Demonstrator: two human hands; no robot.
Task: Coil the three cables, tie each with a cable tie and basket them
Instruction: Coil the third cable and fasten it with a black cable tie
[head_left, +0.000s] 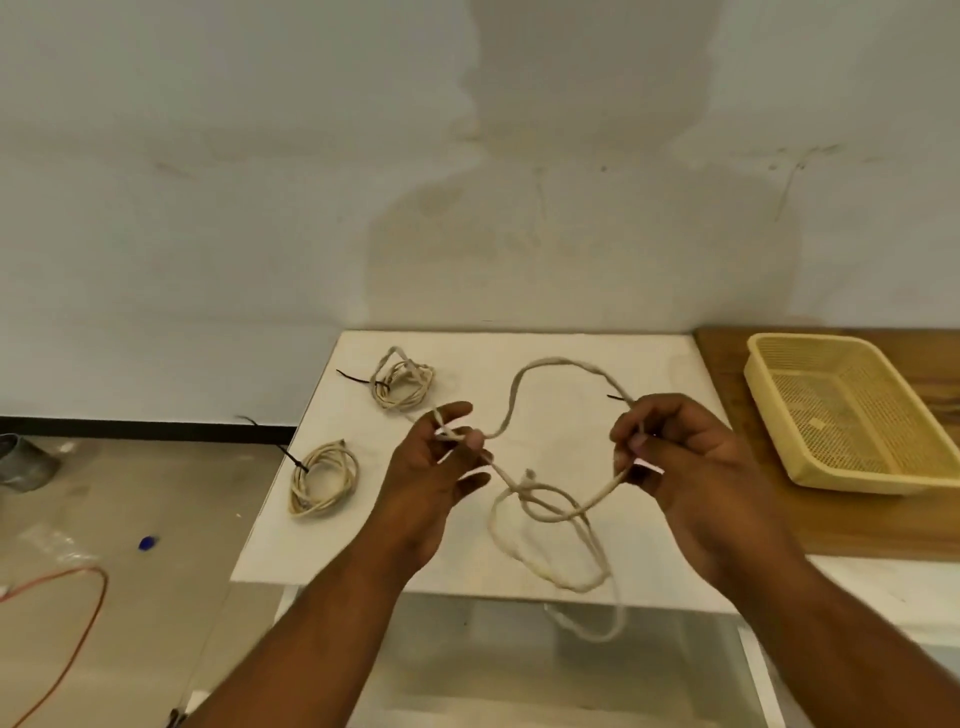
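A loose cream cable (545, 364) arcs between my two hands above the white board (571, 343). My left hand (441, 467) pinches it near one end, and my right hand (680, 457) grips it further along. Below my hands the cable falls in tangled loops (550, 519) that hang past the board's front edge. A thin black cable tie (618, 398) pokes out beside my right fingers. Two coiled cream cables lie on the board's left side, one at the back (402, 384) and one nearer the front (324, 478), each bound with a black tie.
A yellow mesh basket (852, 415) sits on a wooden surface (727, 374) to the right of the board, with nothing in it. On the floor at the left lie an orange wire (88, 613), a small blue object (147, 543) and a grey container (26, 462).
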